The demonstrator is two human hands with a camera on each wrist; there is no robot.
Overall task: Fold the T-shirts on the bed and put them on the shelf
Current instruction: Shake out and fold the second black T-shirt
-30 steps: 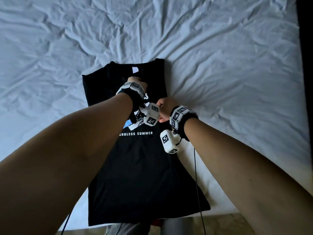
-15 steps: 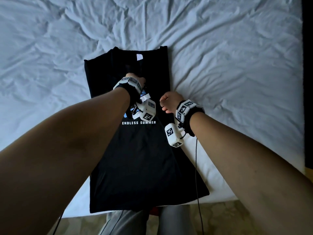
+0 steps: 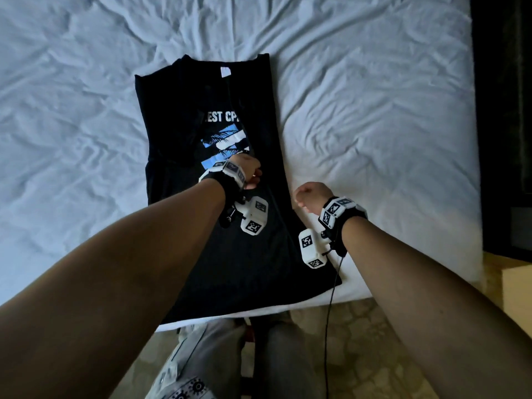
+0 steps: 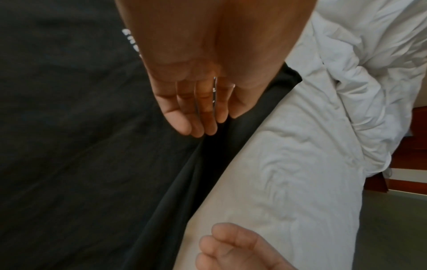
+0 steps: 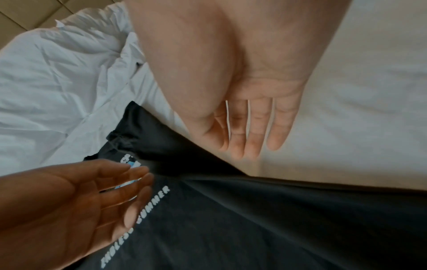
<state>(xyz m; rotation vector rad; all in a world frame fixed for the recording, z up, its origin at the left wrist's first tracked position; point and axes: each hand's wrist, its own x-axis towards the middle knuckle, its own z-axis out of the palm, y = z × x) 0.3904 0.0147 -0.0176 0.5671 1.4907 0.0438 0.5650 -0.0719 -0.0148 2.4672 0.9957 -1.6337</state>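
Both hands hover with fingers straight, holding nothing: left hand (image 3: 249,171) above the soft, floppy black cotton T-shirt (image 3: 230,249), right hand (image 3: 312,197) beside it. Pinch its bottom hem.

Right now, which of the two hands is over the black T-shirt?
The left hand, its straight fingers over the black T-shirt just below the blue print. The right hand is beside the shirt's edge, above the white sheet.
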